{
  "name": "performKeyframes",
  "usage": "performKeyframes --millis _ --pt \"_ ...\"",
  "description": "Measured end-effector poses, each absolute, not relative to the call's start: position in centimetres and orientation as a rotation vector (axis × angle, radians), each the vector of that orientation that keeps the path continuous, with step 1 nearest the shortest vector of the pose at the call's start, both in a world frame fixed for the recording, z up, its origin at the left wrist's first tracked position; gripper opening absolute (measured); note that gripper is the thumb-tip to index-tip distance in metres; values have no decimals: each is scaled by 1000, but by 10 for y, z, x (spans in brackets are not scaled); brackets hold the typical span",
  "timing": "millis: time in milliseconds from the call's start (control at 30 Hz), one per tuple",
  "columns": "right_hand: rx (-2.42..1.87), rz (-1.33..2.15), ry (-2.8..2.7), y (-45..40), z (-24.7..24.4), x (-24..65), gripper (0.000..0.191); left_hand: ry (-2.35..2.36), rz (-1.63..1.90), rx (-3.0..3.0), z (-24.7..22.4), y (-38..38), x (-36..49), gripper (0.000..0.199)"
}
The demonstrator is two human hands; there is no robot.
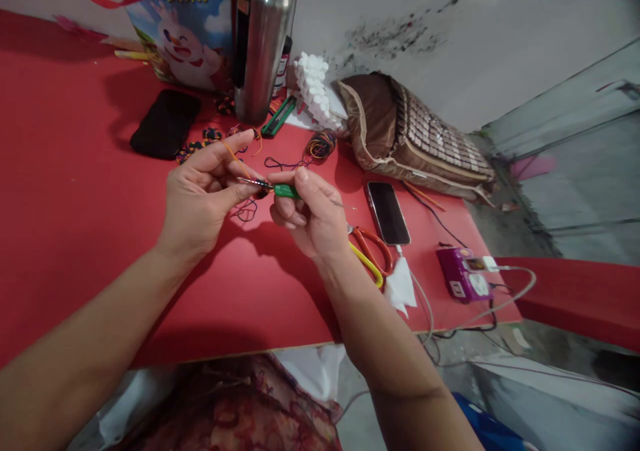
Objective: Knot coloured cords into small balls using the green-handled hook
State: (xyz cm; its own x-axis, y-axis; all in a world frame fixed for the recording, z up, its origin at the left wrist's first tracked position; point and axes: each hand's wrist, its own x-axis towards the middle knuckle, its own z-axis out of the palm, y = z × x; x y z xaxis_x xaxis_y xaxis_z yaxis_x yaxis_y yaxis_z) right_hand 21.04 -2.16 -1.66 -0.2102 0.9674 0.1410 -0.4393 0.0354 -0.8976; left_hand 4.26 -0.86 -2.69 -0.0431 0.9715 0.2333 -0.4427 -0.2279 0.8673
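My right hand [317, 211] is closed round the green handle of a crochet hook [286, 191]. The hook's metal shaft points left, with dark loops of yarn round it. Thumb and fingers of my left hand [200, 184] pinch a small dark piece of crochet work [261, 191] at the shaft; the fingers hide most of it. An orange strand [235, 154] runs taut over the left hand's raised forefinger. Loose dark yarn [245, 210] hangs below the work. Behind the hands lies a small ball of dark and orange yarn [321, 144].
Scissors [375, 254] with red and yellow handles lie right of my right hand, beside a phone [389, 212]. A steel flask [263, 51], green cutter [279, 116], black case [166, 123] and brown cushion [415, 131] stand or lie farther back. Cables run from a purple power box [463, 274].
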Motion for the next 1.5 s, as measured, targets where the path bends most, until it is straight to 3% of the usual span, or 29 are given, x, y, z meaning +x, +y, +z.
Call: performKeyframes --millis 367,733,900,1100,1300,1500 --pt "-728 1225 -1054 -36 -14 204 28 672 1492 859 -29 -13 51 50" --pt "-897 1350 -892 -24 -12 197 56 698 1540 910 -33 -13 51 48" --pt "-820 1410 -900 -23 -16 196 54 745 1506 995 -31 -11 47 34" --pt "-800 1411 -940 -26 -15 194 54 760 1465 981 -34 -6 45 46" --pt "-770 1352 -944 -30 -14 192 42 706 1399 841 -36 -8 46 46" --pt "-761 1420 -957 -28 -18 193 44 744 1405 803 -29 -13 46 45"
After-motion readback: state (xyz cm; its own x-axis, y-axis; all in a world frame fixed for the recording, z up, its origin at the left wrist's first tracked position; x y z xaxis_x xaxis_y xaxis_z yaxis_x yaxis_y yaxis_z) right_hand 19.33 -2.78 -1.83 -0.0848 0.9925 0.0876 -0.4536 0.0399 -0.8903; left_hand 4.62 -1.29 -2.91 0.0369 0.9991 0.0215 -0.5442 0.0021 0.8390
